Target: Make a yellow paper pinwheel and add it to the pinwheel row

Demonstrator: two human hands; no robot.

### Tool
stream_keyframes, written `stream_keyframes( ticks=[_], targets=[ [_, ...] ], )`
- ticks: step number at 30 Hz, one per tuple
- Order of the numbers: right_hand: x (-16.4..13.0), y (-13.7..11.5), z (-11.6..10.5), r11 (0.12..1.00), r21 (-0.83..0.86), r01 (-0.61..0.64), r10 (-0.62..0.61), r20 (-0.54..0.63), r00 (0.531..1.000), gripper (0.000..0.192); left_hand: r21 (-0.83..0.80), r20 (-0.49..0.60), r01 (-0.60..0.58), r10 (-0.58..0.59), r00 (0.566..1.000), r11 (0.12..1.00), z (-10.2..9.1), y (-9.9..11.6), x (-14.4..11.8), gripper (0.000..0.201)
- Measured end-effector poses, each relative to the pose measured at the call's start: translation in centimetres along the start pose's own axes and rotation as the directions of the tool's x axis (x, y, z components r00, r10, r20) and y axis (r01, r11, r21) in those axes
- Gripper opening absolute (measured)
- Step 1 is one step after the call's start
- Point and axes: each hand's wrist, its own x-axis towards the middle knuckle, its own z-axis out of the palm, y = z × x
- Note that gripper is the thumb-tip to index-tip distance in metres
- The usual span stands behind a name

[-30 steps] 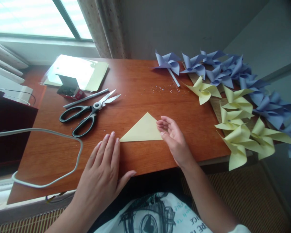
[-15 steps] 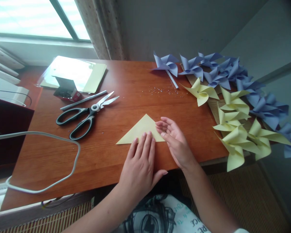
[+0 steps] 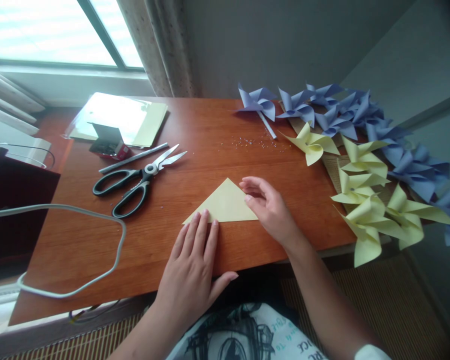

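A pale yellow sheet of paper [image 3: 228, 202], folded into a triangle, lies on the wooden table with its point facing away from me. My left hand [image 3: 191, 262] rests flat, fingers stretched, the fingertips on the long folded edge near the left corner. Beside the paper's right slanted edge is my right hand [image 3: 268, 207], its fingers loosely curved and the thumb apart from them, with nothing visible between. Whether its thumb touches the paper I cannot tell.
Scissors [image 3: 144, 172], a grey-white paper stick [image 3: 133, 158], an open small box [image 3: 108, 145] and a stack of paper [image 3: 152, 125] lie at left. A white cable [image 3: 122, 240] loops in front. Blue pinwheels [image 3: 258, 102] and yellow pinwheels [image 3: 310, 143] stand at right, near scattered bits [image 3: 251, 143].
My left hand has slid left along the folded edge toward the left corner. My right hand stays by the right side, its fingers slightly more curled. The view has shifted a little.
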Motion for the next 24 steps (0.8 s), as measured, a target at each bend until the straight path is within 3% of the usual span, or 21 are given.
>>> stream_keyframes(
  ticks=[3,6,14,18,19,21,24],
  targets=[
    [2.1,-0.3,0.4,0.937,-0.314,0.153,-0.148,0.04,0.988,0.028,0.0,0.001,0.001,-0.001,1.0,1.0,0.0,-0.1,-0.1,0.101],
    [3.9,-0.4,1.1,0.866,-0.439,0.239,-0.221,0.094,0.971,0.027,-0.001,0.001,0.001,-0.001,1.0,1.0,0.1,-0.1,-0.1,0.101],
    [5.1,-1.0,1.0,0.849,-0.496,0.183,-0.126,0.145,0.981,0.027,-0.017,-0.01,0.01,-0.011,1.0,1.0,0.0,-0.1,0.0,0.1],
    [4.4,-1.8,-0.2,0.825,-0.516,0.229,-0.09,0.279,0.956,0.009,-0.036,-0.018,0.001,-0.002,1.0,0.999,-0.4,-0.3,0.1,0.094],
    [4.1,-2.0,-0.5,0.821,-0.513,0.25,-0.101,0.302,0.948,0.004,-0.046,-0.018,-0.004,0.003,1.0,0.999,-0.5,-0.4,0.2,0.09],
    [3.5,-2.2,-0.9,0.813,-0.509,0.282,-0.149,0.286,0.947,0.014,-0.069,-0.03,-0.001,-0.001,1.0,0.998,-0.8,-0.7,0.7,0.078],
    [2.2,-2.4,-1.0,0.785,-0.524,0.33,-0.291,0.157,0.944,0.02,-0.109,-0.108,0.033,-0.045,0.993,0.993,-1.4,-1.1,1.9,0.064]
  ],
)
